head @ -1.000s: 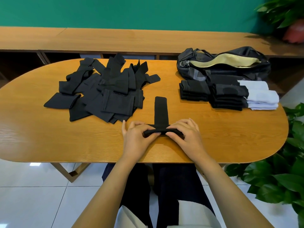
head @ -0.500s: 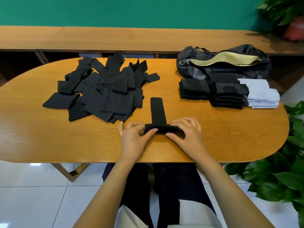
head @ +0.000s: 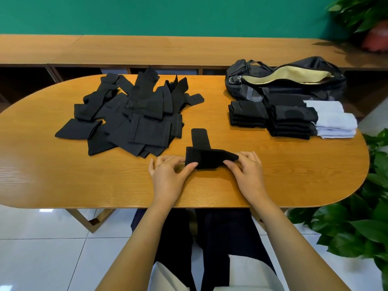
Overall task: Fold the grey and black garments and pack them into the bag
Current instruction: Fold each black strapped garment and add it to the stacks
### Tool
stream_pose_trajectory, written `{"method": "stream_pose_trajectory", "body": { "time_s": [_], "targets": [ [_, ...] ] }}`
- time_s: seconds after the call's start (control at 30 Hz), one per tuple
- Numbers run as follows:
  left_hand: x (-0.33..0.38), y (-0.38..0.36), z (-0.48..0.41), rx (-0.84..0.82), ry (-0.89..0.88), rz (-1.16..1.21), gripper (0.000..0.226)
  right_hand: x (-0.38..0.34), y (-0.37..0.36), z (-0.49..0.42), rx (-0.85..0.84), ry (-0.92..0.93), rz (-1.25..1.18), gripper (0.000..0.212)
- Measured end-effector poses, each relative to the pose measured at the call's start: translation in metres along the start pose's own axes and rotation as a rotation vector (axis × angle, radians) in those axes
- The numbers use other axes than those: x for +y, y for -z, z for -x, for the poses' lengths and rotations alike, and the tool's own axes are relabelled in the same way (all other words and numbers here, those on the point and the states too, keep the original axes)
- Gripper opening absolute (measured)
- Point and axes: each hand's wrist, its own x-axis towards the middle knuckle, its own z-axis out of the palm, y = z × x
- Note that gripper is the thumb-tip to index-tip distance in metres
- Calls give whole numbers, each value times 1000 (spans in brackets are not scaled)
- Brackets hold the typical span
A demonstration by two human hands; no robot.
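Observation:
A black garment (head: 206, 155) lies on the table's near middle, its near end rolled over toward the far end; a flat strip still sticks out beyond the roll. My left hand (head: 168, 173) pinches the roll's left end and my right hand (head: 246, 170) pinches its right end. A loose heap of unfolded black garments (head: 134, 116) lies to the left. Folded black stacks (head: 273, 118) and folded pale grey garments (head: 333, 120) sit at the right. Behind them lies the dark bag (head: 285, 80), unzipped, with a yellowish lining showing.
The oval wooden table (head: 63, 175) has a rounded right end. A long wooden bench (head: 147, 49) runs behind it along a green wall. Leafy plants (head: 361, 227) stand at the right, near the table's edge. My legs are under the near edge.
Both hands have rolled the garment's near end farther away from me, so the roll is thicker and the flat strip beyond it is shorter.

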Motion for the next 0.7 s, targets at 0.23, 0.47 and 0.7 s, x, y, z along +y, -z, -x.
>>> {"method": "stream_pose_trajectory", "body": {
  "time_s": [0.23,0.47,0.7],
  "targets": [
    [-4,-3,1,66,38,-70,30,-2,0,-1,18,-47,-28,21],
    [-3,-2,1,56,26,-98,39,-7,2,2,28,-37,33,12],
    [-3,-1,2,23,-14,-153,44,-7,1,0,35,-100,-36,34]
  ]
}}
